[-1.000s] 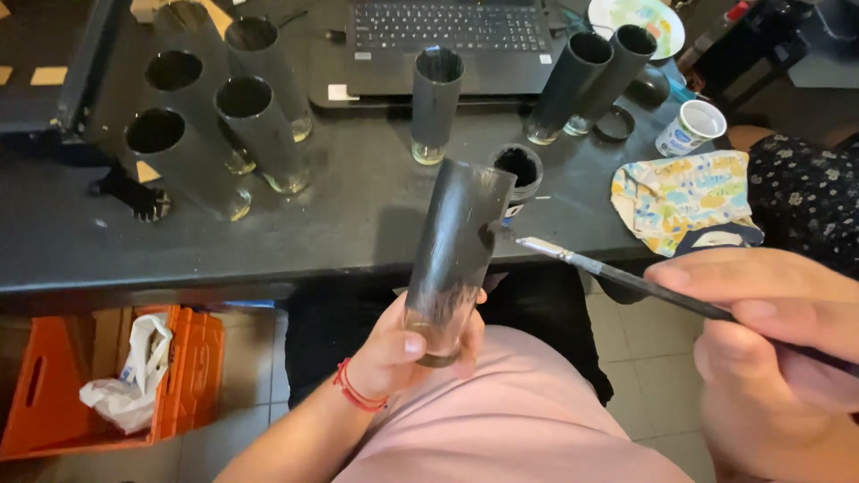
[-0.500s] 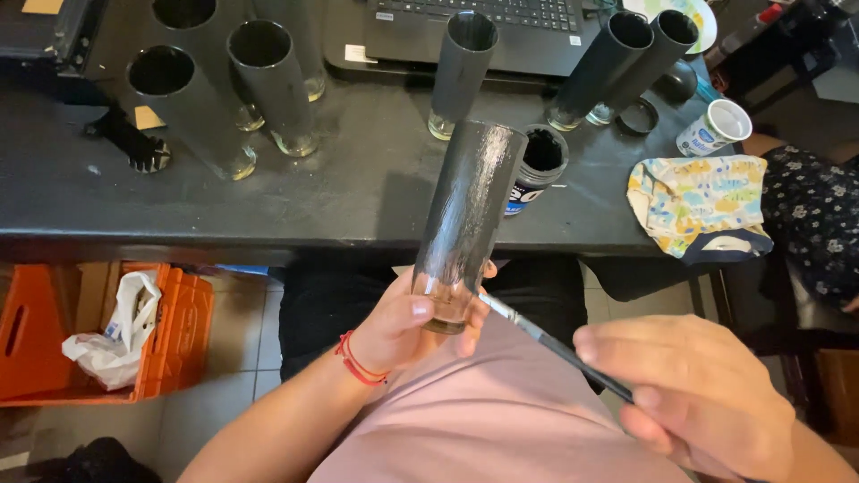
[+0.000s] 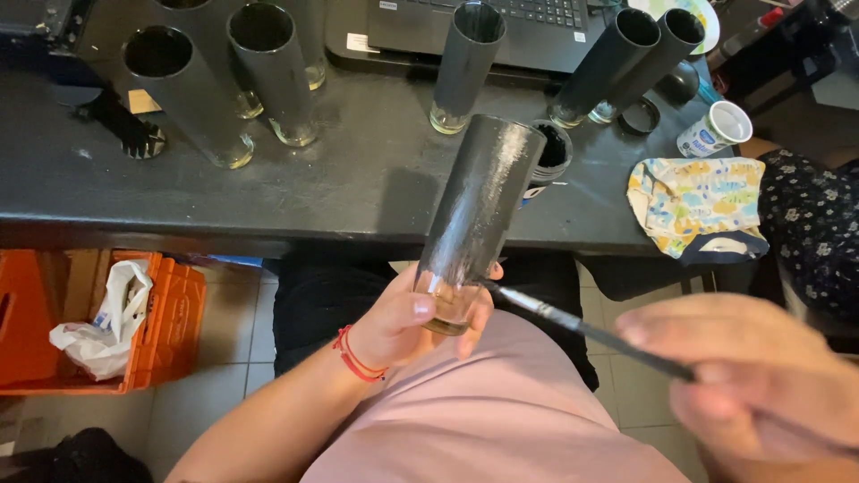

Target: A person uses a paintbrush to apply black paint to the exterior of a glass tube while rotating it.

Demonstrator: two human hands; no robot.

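while the left hand (image 3: 407, 317) wraps the clear bottom of a tall glass (image 3: 474, 219), the glass leans up and to the right over the lap, its upper end out above the edge of the black desk (image 3: 358, 188). the fingers are closed around the unpainted base, thumb in front — a firm grip on the glass. most of the glass is coated black, with streaky shine along its side. a red string bracelet (image 3: 356, 358) sits on that wrist.

the right hand (image 3: 761, 385) is low at the right, blurred, closed on the handle of a thin brush (image 3: 582, 329). the brush runs up and left, and its tip is at the glass just above the clear base; it seems to touch, though the blur makes that hard to confirm.

on the desk stand more tall glasses painted black with clear bottoms: two at the left (image 3: 224, 80), one in the middle (image 3: 465, 63), two leaning together at the right (image 3: 626, 58). a small open pot of black paint (image 3: 550, 152) sits just behind the held glass, partly hidden by it. a laptop (image 3: 501, 27) lies at the far edge. a patterned cloth (image 3: 702, 206) hangs over the near right edge, with a small white cup (image 3: 716, 130) beyond it.

under the desk at the left is an orange crate (image 3: 161, 331) with a white plastic bag (image 3: 103, 326) in it.
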